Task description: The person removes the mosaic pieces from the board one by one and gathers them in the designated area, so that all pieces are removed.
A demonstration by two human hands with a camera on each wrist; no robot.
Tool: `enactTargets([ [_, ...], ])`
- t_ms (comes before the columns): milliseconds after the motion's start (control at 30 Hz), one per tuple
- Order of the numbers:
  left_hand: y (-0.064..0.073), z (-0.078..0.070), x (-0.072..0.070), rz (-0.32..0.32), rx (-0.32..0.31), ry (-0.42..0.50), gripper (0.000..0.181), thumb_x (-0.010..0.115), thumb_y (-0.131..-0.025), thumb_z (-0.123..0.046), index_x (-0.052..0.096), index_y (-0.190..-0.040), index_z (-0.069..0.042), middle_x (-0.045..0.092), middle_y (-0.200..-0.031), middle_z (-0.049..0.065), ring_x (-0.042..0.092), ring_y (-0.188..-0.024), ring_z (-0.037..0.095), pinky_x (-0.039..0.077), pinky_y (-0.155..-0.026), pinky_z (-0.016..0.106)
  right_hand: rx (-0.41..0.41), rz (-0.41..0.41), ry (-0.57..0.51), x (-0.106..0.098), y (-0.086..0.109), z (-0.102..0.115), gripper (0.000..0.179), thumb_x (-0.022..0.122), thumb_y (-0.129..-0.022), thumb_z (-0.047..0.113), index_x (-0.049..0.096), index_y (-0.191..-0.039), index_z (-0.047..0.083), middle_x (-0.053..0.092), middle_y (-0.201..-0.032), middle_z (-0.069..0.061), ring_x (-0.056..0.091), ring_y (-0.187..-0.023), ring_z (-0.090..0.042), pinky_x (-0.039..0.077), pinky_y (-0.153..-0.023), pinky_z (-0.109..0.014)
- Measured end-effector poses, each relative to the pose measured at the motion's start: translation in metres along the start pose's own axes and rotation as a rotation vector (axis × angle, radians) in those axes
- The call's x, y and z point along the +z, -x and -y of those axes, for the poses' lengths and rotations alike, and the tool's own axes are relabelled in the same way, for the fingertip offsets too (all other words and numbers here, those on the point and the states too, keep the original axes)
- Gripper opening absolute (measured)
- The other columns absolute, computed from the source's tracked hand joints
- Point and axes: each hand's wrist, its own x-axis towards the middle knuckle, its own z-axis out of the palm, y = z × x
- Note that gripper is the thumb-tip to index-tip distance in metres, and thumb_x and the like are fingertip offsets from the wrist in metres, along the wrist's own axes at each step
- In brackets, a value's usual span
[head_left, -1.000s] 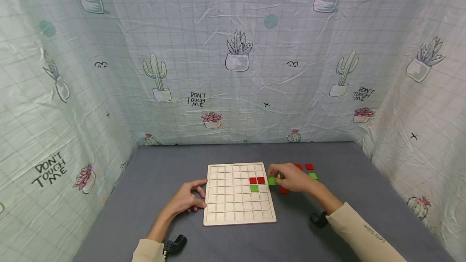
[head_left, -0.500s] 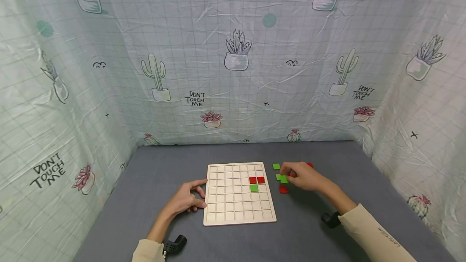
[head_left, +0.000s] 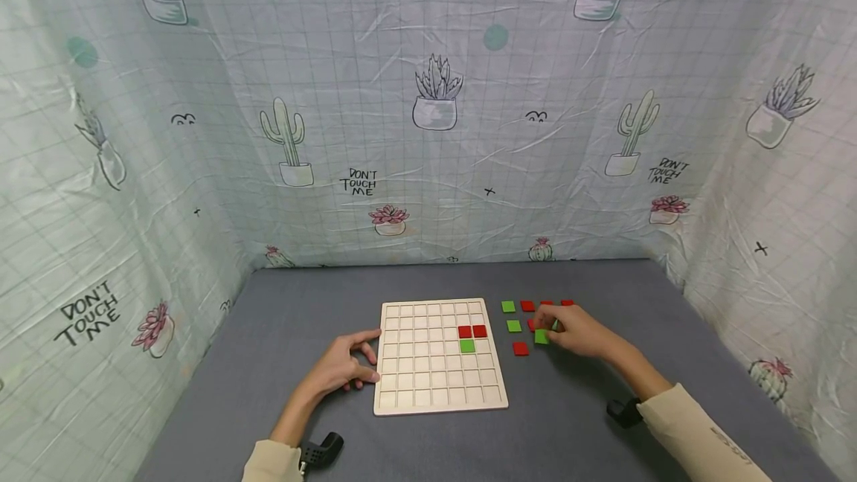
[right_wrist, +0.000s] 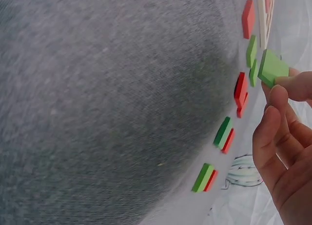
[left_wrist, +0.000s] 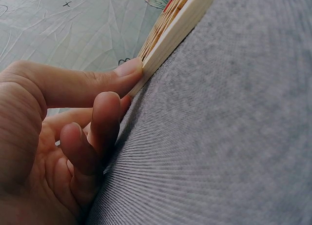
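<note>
A square wooden grid board point(head_left: 425, 374) lies on the dark grey table. Two red tiles point(head_left: 472, 332) sit side by side in its cells, with one green tile point(head_left: 467, 346) in the row below. My left hand point(head_left: 341, 364) rests at the board's left edge, thumb and index finger touching the rim some distance apart, other fingers loosely bent. To the right of the board, my right hand point(head_left: 574, 328) pinches a green tile point(right_wrist: 273, 69) between thumb and fingers, raised over the loose tiles. Part of that tile group is hidden behind this hand in the head view.
Loose tiles lie right of the board, including a green tile point(head_left: 508, 306), another green tile point(head_left: 513, 326), a red tile point(head_left: 527, 306) and a nearer red tile point(head_left: 521, 349). A cactus-print curtain point(head_left: 435, 192) surrounds the table point(head_left: 428, 445) at the back and sides.
My right hand has moved rightward over the loose tiles, carrying the green tile with it and uncovering tiles near the board. The left hand and the board have stayed put.
</note>
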Motion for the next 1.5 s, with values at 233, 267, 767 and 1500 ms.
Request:
enactTargets([
  [233,-0.001,0.003,0.001,-0.004,-0.011,-0.001,0.087,0.089,-0.073,-0.008,0.052,-0.152,-0.007,0.066,-0.094,0.010,0.060,-0.050,0.013,0.043,-0.040,0.027,0.026,0.034,-0.017,0.003,0.003,-0.010,0.018,0.063,-0.094,-0.003,0.067,-0.107,0.009,0.072,-0.097,-0.004,0.055,-0.069,-0.003,0.048,-0.063,-0.024],
  [267,-0.001,0.003,0.001,-0.003,-0.013,-0.005,0.087,0.089,-0.073,-0.008,0.051,-0.152,-0.007,0.066,-0.095,0.010,0.060,-0.050,0.013,0.043,-0.040,0.027,0.030,0.041,-0.023,0.003,0.004,-0.011,0.018,0.063,-0.094,-0.003,0.068,-0.106,0.009,0.072,-0.097,-0.004,0.055,-0.068,-0.003,0.048,-0.063,-0.024],
  [767,0.000,0.002,0.000,0.001,0.010,0.019,0.086,0.089,-0.072,-0.004,0.052,-0.151,-0.004,0.066,-0.096,0.015,0.059,-0.050,0.016,0.041,-0.040,0.028,0.067,0.067,-0.079,0.009,0.007,-0.018,0.019,0.066,-0.092,-0.002,0.069,-0.106,0.010,0.069,-0.095,-0.004,0.058,-0.068,-0.004,0.052,-0.061,-0.025],
  [1500,0.000,0.002,0.000,-0.001,0.005,0.032,0.087,0.089,-0.073,-0.004,0.052,-0.151,-0.004,0.067,-0.097,0.015,0.059,-0.051,0.016,0.041,-0.040,0.030,0.095,0.040,-0.027,0.014,0.004,-0.017,0.016,0.073,-0.087,0.001,0.074,-0.100,0.011,0.073,-0.097,-0.002,0.056,-0.076,-0.005,0.049,-0.064,-0.025],
])
